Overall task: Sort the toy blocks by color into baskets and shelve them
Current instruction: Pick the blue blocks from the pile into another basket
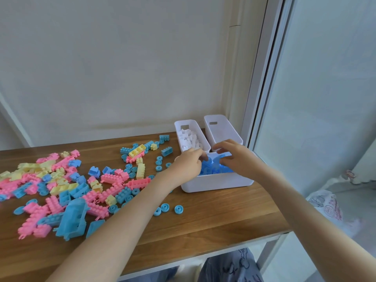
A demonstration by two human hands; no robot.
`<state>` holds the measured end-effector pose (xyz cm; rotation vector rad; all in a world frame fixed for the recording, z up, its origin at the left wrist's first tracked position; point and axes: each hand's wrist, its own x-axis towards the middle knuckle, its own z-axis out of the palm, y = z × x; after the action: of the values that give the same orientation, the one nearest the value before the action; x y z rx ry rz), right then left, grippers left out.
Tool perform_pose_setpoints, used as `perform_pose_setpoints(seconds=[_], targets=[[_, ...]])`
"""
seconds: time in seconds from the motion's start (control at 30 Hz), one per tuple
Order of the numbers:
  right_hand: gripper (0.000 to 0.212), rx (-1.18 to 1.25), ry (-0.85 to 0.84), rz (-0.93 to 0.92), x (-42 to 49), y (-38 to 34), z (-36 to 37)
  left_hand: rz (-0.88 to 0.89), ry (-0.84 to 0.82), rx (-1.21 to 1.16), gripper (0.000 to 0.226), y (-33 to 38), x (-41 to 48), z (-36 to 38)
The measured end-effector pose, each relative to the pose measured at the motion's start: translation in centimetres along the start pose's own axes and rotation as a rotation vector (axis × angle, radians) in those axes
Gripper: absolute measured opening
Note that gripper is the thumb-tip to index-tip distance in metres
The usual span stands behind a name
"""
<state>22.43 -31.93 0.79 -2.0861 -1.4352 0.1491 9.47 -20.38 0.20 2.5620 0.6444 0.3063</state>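
A near white basket point(215, 183) at the table's right end holds several blue blocks point(211, 169). Both my hands reach over it. My right hand point(237, 157) pinches a blue block point(223, 155) above the basket. My left hand point(190, 162) hovers at the basket's left rim with its fingers curled over the blue blocks; what they hold is hidden. Behind stand a white basket with white blocks point(190, 139) and another white basket point(221, 130) whose inside I cannot see. Pink, yellow and blue blocks point(67, 184) lie scattered over the left half of the table.
The wooden table point(213, 216) ends at the right beside a glass door point(317, 98). Blue wheel pieces point(171, 208) lie near my left forearm. A large blue truck-shaped piece point(72, 218) rests at the front left. A plastic bag point(325, 204) lies on the floor.
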Motion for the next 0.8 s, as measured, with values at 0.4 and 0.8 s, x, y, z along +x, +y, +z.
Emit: perform_pose_setpoints(seconds=[0.4,0.8], targets=[[0.035,0.078,0.07,-0.135,1.1,-4.2,2.3,0.027,0.173,-0.017,0.029,-2.3,-1.0,-1.5],[0.037,0.1,-0.16,-0.334,6.6,-14.6,11.9,-0.179,0.369,0.038,0.024,-14.0,-9.6,-8.4]])
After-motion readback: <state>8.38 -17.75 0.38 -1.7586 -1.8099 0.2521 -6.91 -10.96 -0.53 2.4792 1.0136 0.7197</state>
